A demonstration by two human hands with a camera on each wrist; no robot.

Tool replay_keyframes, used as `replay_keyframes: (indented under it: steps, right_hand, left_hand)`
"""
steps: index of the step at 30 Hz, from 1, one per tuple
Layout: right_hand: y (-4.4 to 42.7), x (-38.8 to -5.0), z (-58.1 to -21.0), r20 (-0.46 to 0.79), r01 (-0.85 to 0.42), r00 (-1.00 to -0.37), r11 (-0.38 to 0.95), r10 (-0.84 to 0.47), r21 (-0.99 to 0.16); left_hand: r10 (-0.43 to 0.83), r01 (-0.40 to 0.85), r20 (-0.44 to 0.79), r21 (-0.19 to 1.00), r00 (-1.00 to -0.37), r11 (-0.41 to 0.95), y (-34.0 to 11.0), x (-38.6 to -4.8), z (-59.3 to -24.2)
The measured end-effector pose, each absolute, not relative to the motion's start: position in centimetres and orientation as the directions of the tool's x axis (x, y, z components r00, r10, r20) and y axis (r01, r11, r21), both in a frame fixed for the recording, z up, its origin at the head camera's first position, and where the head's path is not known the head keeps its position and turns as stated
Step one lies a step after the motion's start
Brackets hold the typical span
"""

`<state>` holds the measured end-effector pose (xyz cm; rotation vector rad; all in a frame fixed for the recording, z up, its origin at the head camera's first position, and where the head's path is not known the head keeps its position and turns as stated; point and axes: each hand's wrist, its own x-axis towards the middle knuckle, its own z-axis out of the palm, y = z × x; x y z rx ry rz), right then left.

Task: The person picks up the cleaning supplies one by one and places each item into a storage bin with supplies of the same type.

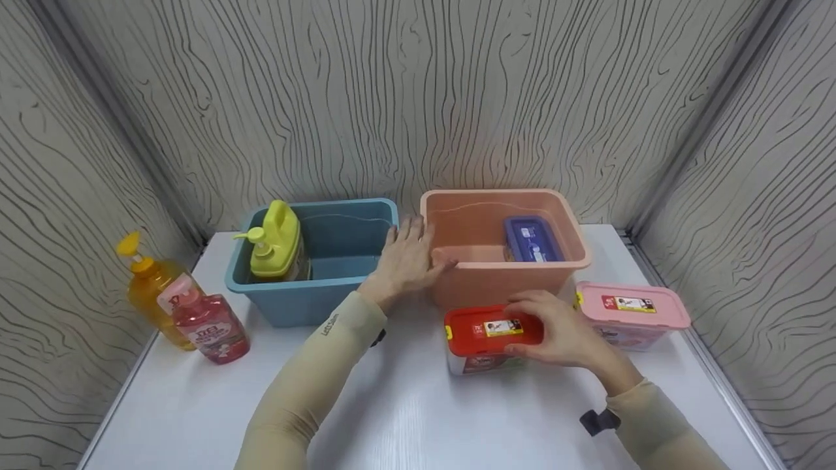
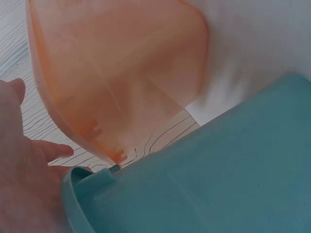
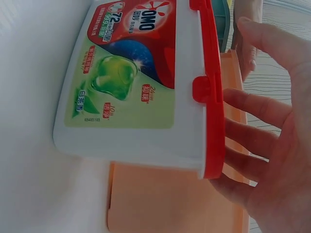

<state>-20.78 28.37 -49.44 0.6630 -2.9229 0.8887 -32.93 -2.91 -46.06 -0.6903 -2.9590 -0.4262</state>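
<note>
Red-lidded tub (image 1: 480,363), likely stiff, weighty, suits gripping beneath its lid (image 1: 465,329). Fingers apart: right hand (image 1: 562,329) at three o'clock, left hand (image 1: 406,260) at ten.

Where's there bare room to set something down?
Tabletop between the pink-capped bottle and left sleeve; also the teal bin, right of its yellow pump bottle. Crowded: the right, with peach bin, red-lidded OMO box and pink-lidded box close together.
</note>
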Motion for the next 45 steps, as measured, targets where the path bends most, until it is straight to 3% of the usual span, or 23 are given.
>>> replay_keyframes:
  steps: [8, 16, 23, 45]
  right_hand:
    - [27.8, -20.7, -50.6, 0.08, -0.375, -0.912, 0.737, -0.403, -0.563]
    - [27.4, -20.7, -51.5, 0.148, -0.445, -0.882, 0.689, -0.447, -0.572]
    - [27.6, -21.1, -52.0, 0.099, -0.379, -0.908, 0.699, -0.407, -0.606]
    - [28.1, -22.5, -51.4, 0.078, -0.395, -0.898, 0.716, -0.434, -0.576]
  left_hand:
    - [0.403, 0.409, 0.074, 0.242, -0.912, 0.88, -2.7, -33.6, -46.5]
    - [0.382, 0.379, 0.026, 0.208, -0.924, 0.902, -3.1, -33.9, -46.6]
    - [0.346, 0.335, -0.013, 0.216, -0.938, 0.917, -3.1, -33.8, -46.6]
    - [0.358, 0.353, 0.007, 0.193, -0.934, 0.916, -2.9, -34.1, -46.5]
